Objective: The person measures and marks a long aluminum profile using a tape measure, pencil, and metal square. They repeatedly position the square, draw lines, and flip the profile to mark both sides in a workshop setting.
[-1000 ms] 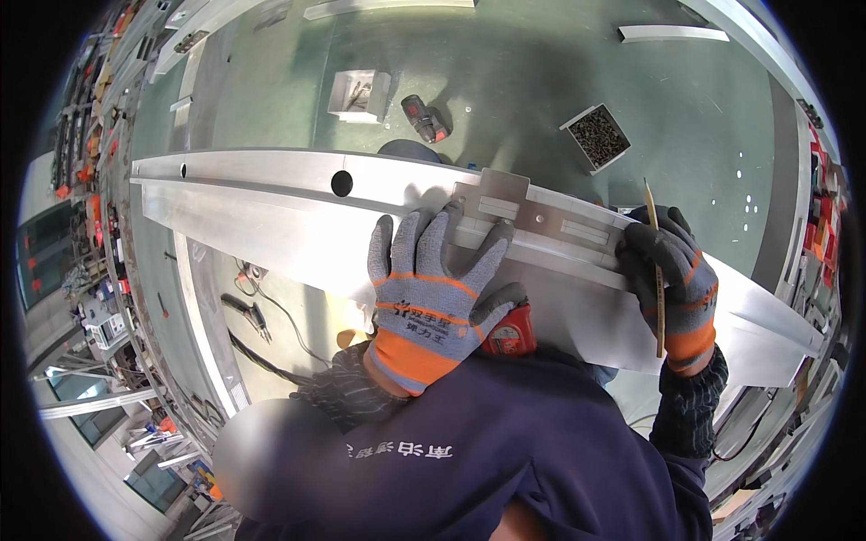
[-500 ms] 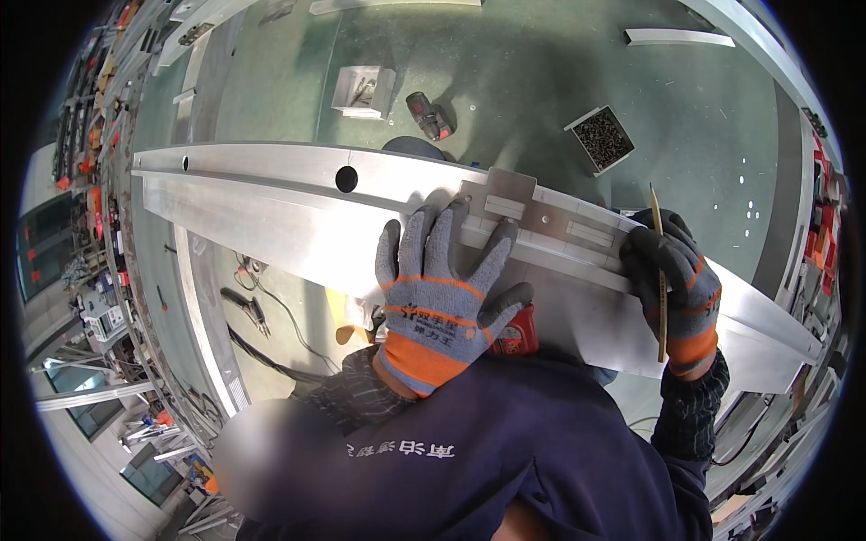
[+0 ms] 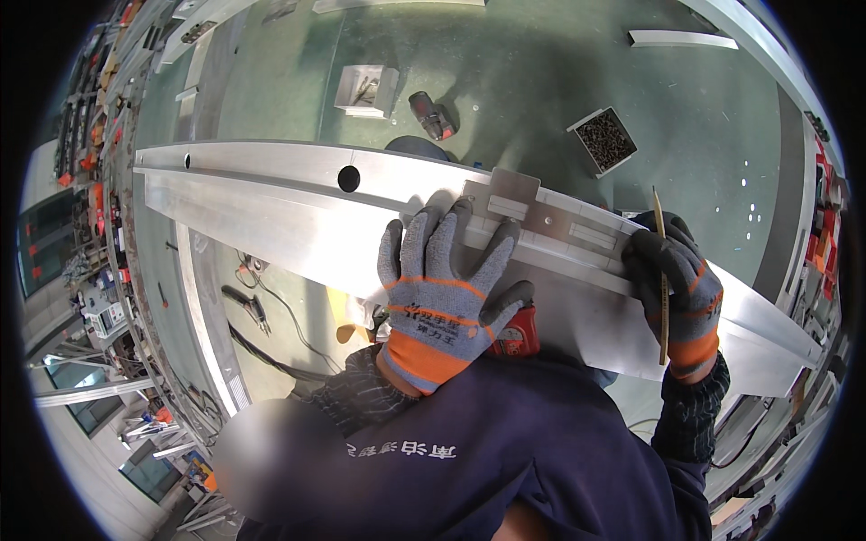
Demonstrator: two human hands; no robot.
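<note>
A long silver metal profile [image 3: 262, 167] lies across in front of me, with round holes toward its left end. My left hand [image 3: 442, 279], in a grey and orange glove, rests on it with fingers spread. Just beyond those fingertips, a flat metal plate with slots [image 3: 514, 192] sits against the profile and stands up past its far edge. My right hand [image 3: 677, 288], gloved alike, is closed at the profile's far edge, right of the plate. A thin yellowish pencil [image 3: 665, 311] is held in it, pointing away from me. Its farther fingers are partly hidden.
Beyond the profile are a cordless drill [image 3: 431, 115], a white box [image 3: 365, 92] with small metal parts and a box of dark screws [image 3: 603, 142]. A red object [image 3: 519, 334] sits close to my body. Pliers-like tool [image 3: 248, 307] and cables lie at the left.
The whole view has shifted very slightly. Both hands, the pencil and the plate keep their places on the profile.
</note>
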